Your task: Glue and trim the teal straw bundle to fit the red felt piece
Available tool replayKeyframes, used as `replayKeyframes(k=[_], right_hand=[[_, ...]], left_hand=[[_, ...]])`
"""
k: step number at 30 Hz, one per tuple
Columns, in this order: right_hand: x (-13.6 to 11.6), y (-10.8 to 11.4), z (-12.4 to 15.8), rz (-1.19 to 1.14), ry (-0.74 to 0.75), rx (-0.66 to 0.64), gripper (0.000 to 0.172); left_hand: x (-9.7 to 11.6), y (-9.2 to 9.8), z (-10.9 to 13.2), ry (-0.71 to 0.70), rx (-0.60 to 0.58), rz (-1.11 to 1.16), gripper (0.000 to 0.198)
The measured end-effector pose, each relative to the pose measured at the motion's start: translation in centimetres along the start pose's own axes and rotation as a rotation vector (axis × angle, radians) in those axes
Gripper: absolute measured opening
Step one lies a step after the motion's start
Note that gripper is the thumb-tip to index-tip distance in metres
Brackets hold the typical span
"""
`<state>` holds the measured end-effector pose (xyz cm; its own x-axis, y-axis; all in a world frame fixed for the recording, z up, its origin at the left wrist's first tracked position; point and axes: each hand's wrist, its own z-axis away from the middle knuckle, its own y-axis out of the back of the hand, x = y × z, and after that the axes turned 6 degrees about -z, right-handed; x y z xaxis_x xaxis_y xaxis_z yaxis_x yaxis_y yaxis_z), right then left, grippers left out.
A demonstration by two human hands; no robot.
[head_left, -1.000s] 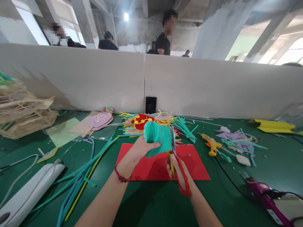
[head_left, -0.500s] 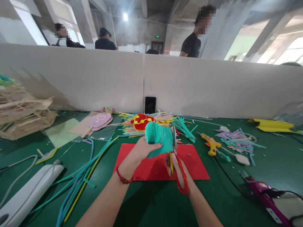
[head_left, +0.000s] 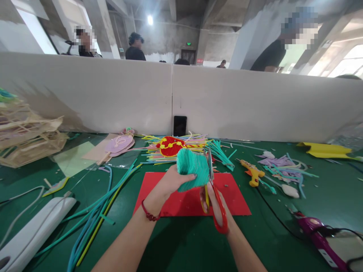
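My left hand [head_left: 173,182] grips a curved, ribbed turquoise piece [head_left: 195,166] that looks built from rows of pipe cleaners, thumb on its near face. In my right hand [head_left: 214,206] are scissors [head_left: 222,215] with red and yellow handles, fingers through the loops. Their blades point up along the right edge of the turquoise piece; whether they bite into it I cannot tell. Both hands are held above a red sheet [head_left: 181,204] on the green table. Just behind the piece lies a red, yellow-trimmed shape [head_left: 170,146] on a pile of coloured pipe cleaners [head_left: 150,154].
A yellow glue gun [head_left: 253,174] and purple scraps [head_left: 279,163] lie to the right, a purple corded tool [head_left: 314,228] nearer. Leftward are long pipe cleaners [head_left: 96,211], a white power strip [head_left: 36,230] and a wooden-stick model [head_left: 31,132]. A phone [head_left: 180,125] leans on the white partition [head_left: 113,94].
The turquoise piece and my left hand have shifted slightly right and down. The scissors have moved slightly with my right hand. Behind the partition, a person has moved right.
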<state>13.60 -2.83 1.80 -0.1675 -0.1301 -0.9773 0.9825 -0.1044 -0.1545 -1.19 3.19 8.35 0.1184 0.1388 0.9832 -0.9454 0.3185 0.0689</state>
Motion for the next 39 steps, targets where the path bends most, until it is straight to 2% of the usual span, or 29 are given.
replayKeyframes(k=[4,10,36,39], right_hand=[[-0.2,-0.1,0.3,-0.092,-0.075,0.013,0.059],[-1.0,-0.4,0.8,-0.054,0.001,0.032,0.058],[-0.5,-0.2,0.7,-0.014,-0.020,0.045,0.053],[-0.8,-0.4,0.7,-0.003,-0.048,0.096,0.053]], left_hand=[[-0.3,-0.1,-0.1,-0.023,-0.022,0.004,0.033],[-0.5,0.0,-0.3,-0.021,-0.022,-0.007,0.032],[-0.4,0.1,-0.4,-0.014,0.008,-0.003,0.024],[-0.6,0.1,-0.4,-0.015,-0.001,0.004,0.024]])
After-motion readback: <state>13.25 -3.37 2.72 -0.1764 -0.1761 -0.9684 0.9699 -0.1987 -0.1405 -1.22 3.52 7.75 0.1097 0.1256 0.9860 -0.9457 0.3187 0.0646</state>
